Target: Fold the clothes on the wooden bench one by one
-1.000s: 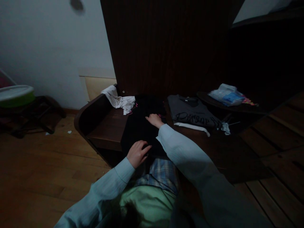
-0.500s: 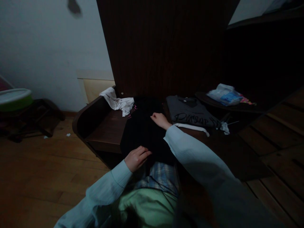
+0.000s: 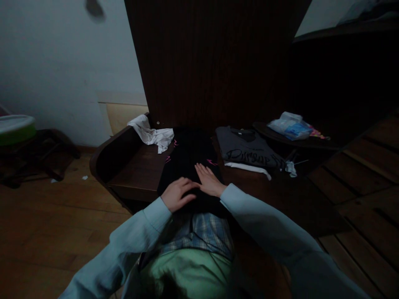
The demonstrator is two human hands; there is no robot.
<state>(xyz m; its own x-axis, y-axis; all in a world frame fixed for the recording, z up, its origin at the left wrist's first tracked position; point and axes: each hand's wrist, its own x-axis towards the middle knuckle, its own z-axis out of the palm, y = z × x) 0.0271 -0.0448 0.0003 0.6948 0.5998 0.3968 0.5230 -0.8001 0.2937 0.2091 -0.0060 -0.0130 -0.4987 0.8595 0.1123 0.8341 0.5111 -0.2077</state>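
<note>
- black garment [image 3: 187, 155], marked in pink, laid out at the centre of the frame on a dark bench [image 3: 132, 172]
- right hand [image 3: 209, 181], just right of centre: palm down on the cloth, fingers straight, clasping nothing
- left hand [image 3: 179, 194], just lower left of it: fingers loosely bent, thumb apart, no fold visibly pinched; how firmly it presses, i cannot tell
- this looks like smoothing; light strokes outward from the middle should suit, one hand anchoring while the other sweeps
- creases are hard to see in black, so feel for ridges, keeping off the white cloth [image 3: 152, 136], left of centre
</note>
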